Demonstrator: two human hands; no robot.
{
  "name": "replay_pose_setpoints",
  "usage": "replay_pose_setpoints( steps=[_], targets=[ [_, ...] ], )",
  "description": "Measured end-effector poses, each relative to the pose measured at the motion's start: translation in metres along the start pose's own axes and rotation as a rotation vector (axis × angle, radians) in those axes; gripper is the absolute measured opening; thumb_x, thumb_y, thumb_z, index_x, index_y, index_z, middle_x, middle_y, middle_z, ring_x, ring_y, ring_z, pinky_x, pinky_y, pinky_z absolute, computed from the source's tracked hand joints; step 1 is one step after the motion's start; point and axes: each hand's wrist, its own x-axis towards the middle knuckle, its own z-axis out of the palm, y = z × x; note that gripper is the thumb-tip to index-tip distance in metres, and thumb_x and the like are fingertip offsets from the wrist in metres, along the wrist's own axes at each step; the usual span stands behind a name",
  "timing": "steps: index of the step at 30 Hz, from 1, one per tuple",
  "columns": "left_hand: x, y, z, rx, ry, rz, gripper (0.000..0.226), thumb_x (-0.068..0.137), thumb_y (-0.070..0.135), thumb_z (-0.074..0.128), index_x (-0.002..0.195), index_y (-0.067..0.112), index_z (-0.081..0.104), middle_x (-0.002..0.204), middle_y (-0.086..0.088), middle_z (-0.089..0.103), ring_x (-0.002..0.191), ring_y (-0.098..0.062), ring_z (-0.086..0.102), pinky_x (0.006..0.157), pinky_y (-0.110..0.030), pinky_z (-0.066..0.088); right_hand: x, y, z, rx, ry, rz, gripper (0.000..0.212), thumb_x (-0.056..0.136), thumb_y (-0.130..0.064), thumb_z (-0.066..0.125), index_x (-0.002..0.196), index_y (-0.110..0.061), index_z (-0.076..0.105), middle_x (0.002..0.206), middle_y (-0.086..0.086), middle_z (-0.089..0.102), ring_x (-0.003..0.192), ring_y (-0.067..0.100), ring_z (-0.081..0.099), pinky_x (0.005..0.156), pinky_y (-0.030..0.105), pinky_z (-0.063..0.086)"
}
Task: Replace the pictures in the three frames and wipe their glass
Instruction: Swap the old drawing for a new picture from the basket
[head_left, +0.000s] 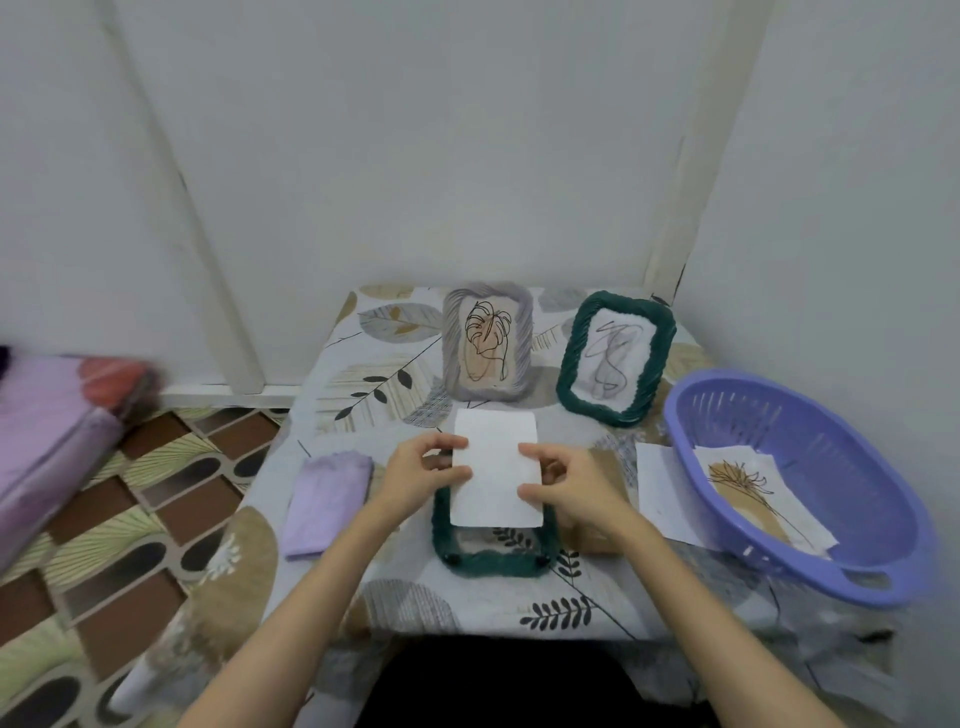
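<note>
Over green frame (493, 564) | white sheet (496, 467) | pinched between both hands' fingers (452, 441)

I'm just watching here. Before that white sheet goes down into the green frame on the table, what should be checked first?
1. Both hands grip the white sheet: left hand and right hand pinch its side edges: ok.
2. Open green frame lies flat below the sheet: ok.
3. Sheet lined up with the frame: it sits beyond the opening: not ok.
4. Picture side facing correctly: only a blank face shows: cannot tell.
5. Glass clean: cannot tell.
6. Purple cloth within reach, left of the frame: ok.
</note>
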Motion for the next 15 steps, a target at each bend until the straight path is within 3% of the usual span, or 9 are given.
replay_pose_setpoints(
  steps=[2, 6, 10, 15],
  targets=[
    [0.002, -0.011, -0.006, 0.145, -0.013, 0.012, 0.034, 0.072, 0.002, 0.075, 0.1, 0.016, 0.064, 0.102, 0.001, 0.064, 0.092, -0.013, 0.06, 0.082, -0.019, 0.047, 0.005, 0.003, 0.007, -0.125, -0.031, -0.01, 0.057, 0.079, -0.011, 0.07, 0.132, -0.016, 0.049, 0.092, -0.007, 0.052, 0.076, 0.004, 0.048, 0.063, 0.013, 0.042],
    [0.005, -0.029, -0.01, 0.333, -0.097, 0.026, 0.043, 0.069, 0.01, 0.078, 0.105, 0.024, 0.062, 0.111, 0.01, 0.061, 0.107, -0.005, 0.052, 0.079, -0.001, 0.032, 0.012, 0.014, 0.012, -0.275, -0.047, -0.017, 0.057, 0.078, -0.016, 0.071, 0.131, -0.018, 0.051, 0.089, -0.014, 0.046, 0.077, 0.001, 0.042, 0.066, 0.014, 0.035],
    [0.007, -0.035, -0.011, 0.428, -0.149, 0.033, 0.049, 0.069, 0.012, 0.078, 0.114, 0.024, 0.061, 0.119, 0.011, 0.058, 0.112, -0.005, 0.048, 0.092, -0.016, 0.032, 0.012, 0.021, 0.012, -0.342, -0.058, -0.026, 0.057, 0.077, -0.017, 0.072, 0.13, -0.018, 0.052, 0.095, -0.008, 0.046, 0.087, 0.008, 0.043, 0.075, 0.017, 0.034],
    [0.005, -0.032, -0.012, 0.573, -0.225, 0.08, 0.057, 0.068, 0.017, 0.08, 0.12, 0.019, 0.057, 0.12, 0.008, 0.052, 0.111, -0.004, 0.042, 0.091, -0.017, 0.03, 0.012, 0.022, 0.01, -0.397, -0.107, -0.036, 0.06, 0.074, -0.019, 0.074, 0.129, -0.021, 0.053, 0.084, -0.016, 0.044, 0.086, 0.008, 0.044, 0.064, 0.011, 0.034]
  ],
)
